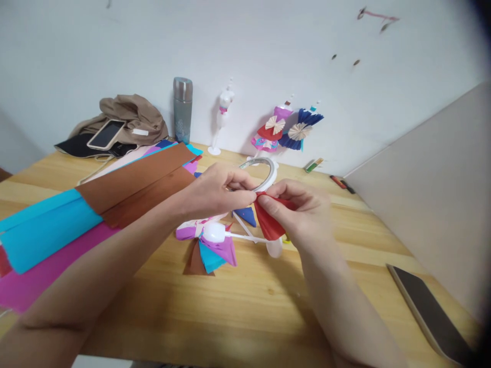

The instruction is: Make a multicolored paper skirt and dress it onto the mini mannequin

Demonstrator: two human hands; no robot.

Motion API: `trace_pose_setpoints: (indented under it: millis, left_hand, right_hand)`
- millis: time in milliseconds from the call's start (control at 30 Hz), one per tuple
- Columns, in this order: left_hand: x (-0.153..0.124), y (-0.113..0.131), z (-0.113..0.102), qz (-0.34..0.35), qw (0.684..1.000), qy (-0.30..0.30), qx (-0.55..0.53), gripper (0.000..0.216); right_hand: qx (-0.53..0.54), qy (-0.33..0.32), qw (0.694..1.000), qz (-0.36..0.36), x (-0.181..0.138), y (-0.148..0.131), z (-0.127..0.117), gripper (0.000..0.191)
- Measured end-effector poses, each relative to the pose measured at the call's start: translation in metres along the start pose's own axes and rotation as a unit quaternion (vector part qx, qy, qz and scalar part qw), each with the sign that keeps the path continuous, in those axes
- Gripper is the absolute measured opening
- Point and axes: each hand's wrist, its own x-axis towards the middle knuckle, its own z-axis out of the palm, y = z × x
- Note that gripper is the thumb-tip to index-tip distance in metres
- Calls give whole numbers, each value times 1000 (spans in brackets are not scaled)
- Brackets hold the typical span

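Note:
A small gathered piece of red crepe paper (pixel 270 221) is between my hands, above the table. My right hand (pixel 301 207) pinches it between thumb and fingers. My left hand (pixel 220 191) is closed at its upper corner, thumb tip against the narrow end. Just behind the fingers is a roll of white tape (pixel 273 174), partly covered by my hands. Below them a small white mannequin (pixel 214 232) lies on its side, dressed in purple, blue and brown paper, its stand towards the right. A dark blue paper piece (pixel 246 216) lies beside it.
Strips of brown crepe paper (pixel 141 179) and blue crepe paper (pixel 53 220) cover the left side. A flask (pixel 183 110), a bare-looking mannequin (pixel 223 115) and two dressed mannequins (pixel 274 128) stand along the wall. A tablet-like device (pixel 429 312) lies at right.

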Motion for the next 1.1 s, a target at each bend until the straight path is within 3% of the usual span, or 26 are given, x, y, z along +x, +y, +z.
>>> trace_pose_setpoints:
  millis: [433, 667, 1100]
  left_hand:
    - [5, -12, 3, 20, 999, -11, -33, 11]
    - [2, 0, 1, -16, 1000, -10, -22, 10]
    - [8, -7, 5, -65, 992, 19, -109, 6]
  right_hand:
    - [-10, -4, 1000, 2, 1, 1, -1, 16]
    - [-24, -10, 1000, -16, 1, 3, -1, 19]
    - [-23, -12, 1000, -16, 2, -3, 1, 15]
